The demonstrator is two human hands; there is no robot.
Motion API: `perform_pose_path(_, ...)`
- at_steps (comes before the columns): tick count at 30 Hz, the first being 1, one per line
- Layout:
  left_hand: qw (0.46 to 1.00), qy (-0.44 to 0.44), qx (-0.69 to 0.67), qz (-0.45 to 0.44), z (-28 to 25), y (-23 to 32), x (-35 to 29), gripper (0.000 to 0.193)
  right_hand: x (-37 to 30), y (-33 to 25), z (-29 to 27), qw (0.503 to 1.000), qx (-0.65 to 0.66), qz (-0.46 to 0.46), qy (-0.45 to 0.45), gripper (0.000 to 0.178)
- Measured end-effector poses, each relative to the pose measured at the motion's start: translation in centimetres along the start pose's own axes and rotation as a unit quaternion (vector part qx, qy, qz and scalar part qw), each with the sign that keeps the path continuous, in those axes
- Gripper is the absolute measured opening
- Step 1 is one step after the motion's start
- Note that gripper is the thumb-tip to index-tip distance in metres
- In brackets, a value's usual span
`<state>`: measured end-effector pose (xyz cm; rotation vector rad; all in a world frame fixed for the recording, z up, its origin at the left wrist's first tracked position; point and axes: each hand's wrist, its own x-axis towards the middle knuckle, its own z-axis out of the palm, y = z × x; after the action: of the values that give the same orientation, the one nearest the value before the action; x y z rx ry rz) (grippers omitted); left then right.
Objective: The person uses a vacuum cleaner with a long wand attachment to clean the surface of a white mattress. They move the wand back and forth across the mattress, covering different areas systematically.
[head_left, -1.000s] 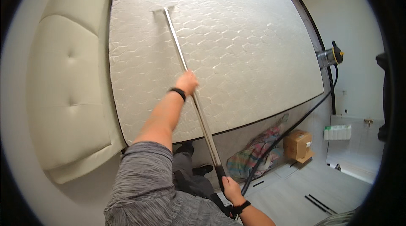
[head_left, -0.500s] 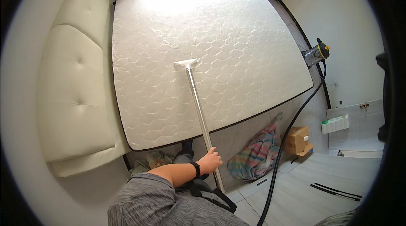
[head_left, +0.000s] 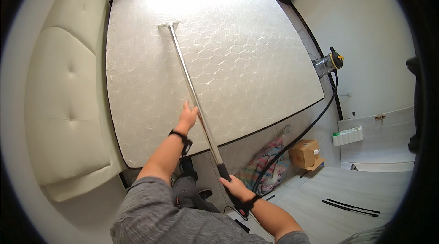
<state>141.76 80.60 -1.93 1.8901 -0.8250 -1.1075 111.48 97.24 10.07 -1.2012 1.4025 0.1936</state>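
A long metal vacuum wand (head_left: pixel 185 71) reaches over the quilted white mattress (head_left: pixel 256 84), its wide flat nozzle (head_left: pixel 169 25) lying on the far left part of the surface. My right hand (head_left: pixel 238 188) is wrapped around the wand's black grip at the near end, by the mattress's front edge. Beside the middle of the tube is my left hand (head_left: pixel 186 118), its index finger stretched forward and its fingers apart. Whether it touches the metal is hard to make out. Black bands circle both wrists.
A padded cream headboard (head_left: pixel 64 107) borders the left side. At the right stands a vacuum canister (head_left: pixel 328 64), its black hose (head_left: pixel 305 132) curving back toward me. Striped cloth (head_left: pixel 270 161), an open cardboard box (head_left: pixel 303 153) and a white pack (head_left: pixel 347 136) lie on the floor.
The nozzle has slid farther away and left across the mattress. My left hand has moved forward along the tube and loosened. My right hand has come into view on the grip.
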Motion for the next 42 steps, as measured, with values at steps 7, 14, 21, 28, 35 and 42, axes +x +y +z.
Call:
perform_pose_path(7, 0.844, -0.274, -0.397, -0.233, -2.4, -1.7, -11.8, 0.050, 11.3, -12.7, 1.3, 0.985, 0.048, -0.163, -0.044, 0.068)
perform_pose_path(14, 0.927, -0.028, -0.289, -0.238, -6.7, -4.2, -10.7, 0.036, 11.9, -16.8, 0.9, 0.942, -0.296, -0.148, -0.058, 0.074)
perform_pose_path(21, 0.915, -0.032, -0.240, -0.322, -9.8, -3.3, -25.8, 0.036, 16.0, -21.1, -3.7, 0.707, -0.555, -0.429, 0.094, 0.084)
perform_pose_path(28, 0.929, -0.036, -0.248, -0.272, -5.3, -2.2, -44.1, 0.032, 17.3, -27.6, 5.0, 0.435, -0.736, -0.516, -0.050, 0.060)
perform_pose_path(35, 0.898, 0.098, -0.243, -0.354, 4.2, -6.5, -65.3, 0.061, 16.1, -20.8, 12.9, 0.320, -0.785, -0.465, -0.255, 0.026)
perform_pose_path(42, 0.883, 0.292, -0.098, -0.354, 4.5, 0.3, -56.4, 0.042, 20.2, -21.9, 9.3, 0.330, -0.741, -0.580, -0.080, 0.022)
